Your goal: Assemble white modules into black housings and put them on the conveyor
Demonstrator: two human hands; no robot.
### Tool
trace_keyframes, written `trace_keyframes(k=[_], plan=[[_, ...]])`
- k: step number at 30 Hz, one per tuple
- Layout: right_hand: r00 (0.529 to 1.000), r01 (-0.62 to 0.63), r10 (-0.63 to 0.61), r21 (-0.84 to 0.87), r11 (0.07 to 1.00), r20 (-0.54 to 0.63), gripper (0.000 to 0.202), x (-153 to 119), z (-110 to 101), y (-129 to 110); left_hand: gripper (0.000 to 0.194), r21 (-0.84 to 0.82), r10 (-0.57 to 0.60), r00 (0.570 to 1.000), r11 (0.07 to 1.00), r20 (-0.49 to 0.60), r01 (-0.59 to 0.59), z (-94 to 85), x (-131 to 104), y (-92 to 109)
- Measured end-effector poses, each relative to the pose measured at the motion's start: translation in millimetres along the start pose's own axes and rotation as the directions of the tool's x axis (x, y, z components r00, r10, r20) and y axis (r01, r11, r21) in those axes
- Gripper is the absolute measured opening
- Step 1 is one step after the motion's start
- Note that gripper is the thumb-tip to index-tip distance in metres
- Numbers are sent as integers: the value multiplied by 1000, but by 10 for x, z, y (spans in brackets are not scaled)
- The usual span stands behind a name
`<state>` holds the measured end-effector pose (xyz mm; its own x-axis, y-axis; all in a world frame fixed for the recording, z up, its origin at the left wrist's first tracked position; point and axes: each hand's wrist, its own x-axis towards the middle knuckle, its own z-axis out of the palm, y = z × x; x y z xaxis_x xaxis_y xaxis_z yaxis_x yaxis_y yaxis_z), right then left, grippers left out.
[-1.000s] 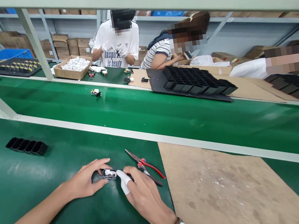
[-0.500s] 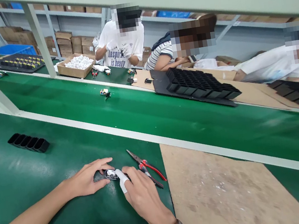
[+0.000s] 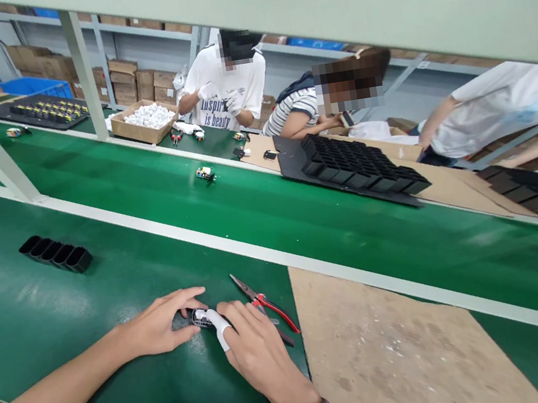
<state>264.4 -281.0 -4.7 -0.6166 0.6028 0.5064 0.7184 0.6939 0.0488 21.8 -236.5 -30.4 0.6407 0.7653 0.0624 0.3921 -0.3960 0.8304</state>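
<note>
My left hand (image 3: pixel 168 321) grips a small open black plastic casing (image 3: pixel 200 317) between thumb and fingers, low over the green work surface. White and metallic parts show inside the casing. My right hand (image 3: pixel 252 342) is closed at its other end, a white finger cot (image 3: pixel 220 326) on the digit pressed against the opening. That digit and the curled fingers hide part of the casing. Just beyond my right hand lie red-handled long-nose pliers (image 3: pixel 264 303), jaws pointing away and to the left. A row of joined black casings (image 3: pixel 56 253) stands farther off to the left.
A cardboard sheet (image 3: pixel 396 344) lies to my right. Beyond a pale rail (image 3: pixel 163 237) runs a green belt (image 3: pixel 268 195) carrying a small circuit board (image 3: pixel 204 173). Across it are co-workers, a box of white parts (image 3: pixel 142 134) and black casings (image 3: pixel 364 163). A beam crosses overhead.
The digit with the finger cot now covers more of the casing's opening. On the belt the circuit board has shifted slightly right. The co-worker at far right has moved, and the camera view has tilted slightly.
</note>
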Motion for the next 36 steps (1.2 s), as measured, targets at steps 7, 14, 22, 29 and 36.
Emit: trace_keyframes(k=[7,14,22,29,36], plan=[[998,-47,48,28,999,-38,25,-52,16,10,75,-7,-27,1000,1000,16,27,-14,-2,17],[998,-31,30,-20,999,-55,28,13,26,-26,74,-13,-23,1000,1000,21,23,-17,2,24],[999,-38,38,-20,999,-29,33,44,7,-70,74,-25,-30,999,999,25,31,-17,5,12],[997,-68,68,-14,998,-42,26,-51,12,-26,75,-16,-54,998,998,36,55,-18,2,19],[997,-65,65,-7,998,-45,25,-50,36,-23,75,-22,-57,997,998,44,58,-29,7,38]])
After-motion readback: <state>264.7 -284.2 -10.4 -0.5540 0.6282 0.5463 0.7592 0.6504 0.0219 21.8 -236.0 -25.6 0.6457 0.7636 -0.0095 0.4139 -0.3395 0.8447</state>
